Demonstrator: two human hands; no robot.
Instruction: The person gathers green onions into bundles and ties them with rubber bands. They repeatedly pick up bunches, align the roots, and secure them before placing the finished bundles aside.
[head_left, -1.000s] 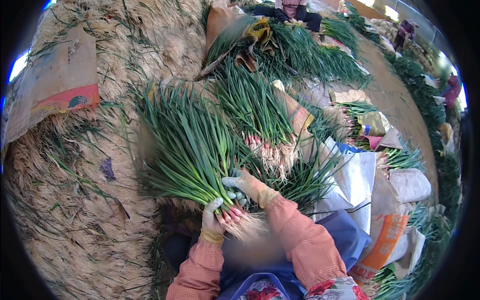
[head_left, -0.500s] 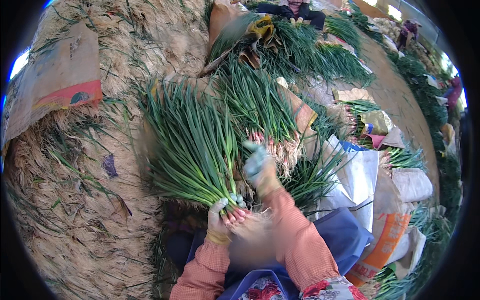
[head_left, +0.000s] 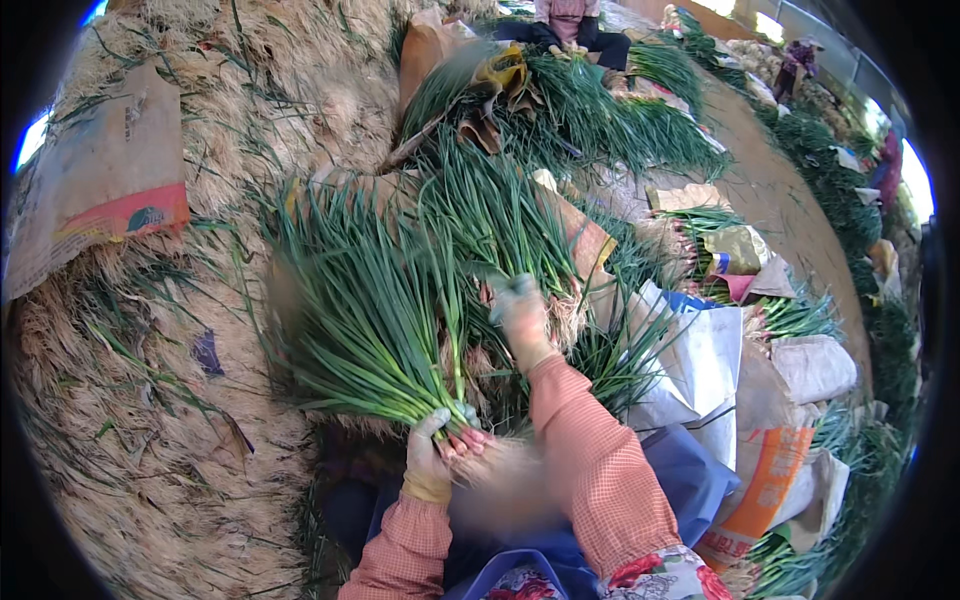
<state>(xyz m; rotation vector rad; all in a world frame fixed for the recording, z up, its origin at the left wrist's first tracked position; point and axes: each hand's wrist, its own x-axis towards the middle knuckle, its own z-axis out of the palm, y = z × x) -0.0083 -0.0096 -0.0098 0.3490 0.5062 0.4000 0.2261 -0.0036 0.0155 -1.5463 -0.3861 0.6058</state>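
My gloved left hand (head_left: 432, 450) is closed round the root end of a large bunch of green onions (head_left: 380, 330), whose long leaves fan out toward the upper left and whose pinkish bulbs and pale roots stick out to the right. My gloved right hand (head_left: 521, 312) is out over a second pile of green onions (head_left: 505, 215) lying above on paper sacking, at its bulbs and roots; its fingers are smeared by motion, so I cannot tell what they hold. Loose leaves lie right of my right forearm.
Root litter (head_left: 150, 420) covers the left side, with a torn sack (head_left: 100, 170) on it. White sacks (head_left: 700, 380) and more onion bundles (head_left: 700, 225) lie at the right. A person (head_left: 570, 30) sits beyond a leafy heap (head_left: 600, 120); another person (head_left: 795, 70) is farther right.
My right hand has left the bunch in my left hand and moved up and to the right to the second pile. My left hand still grips the bunch.
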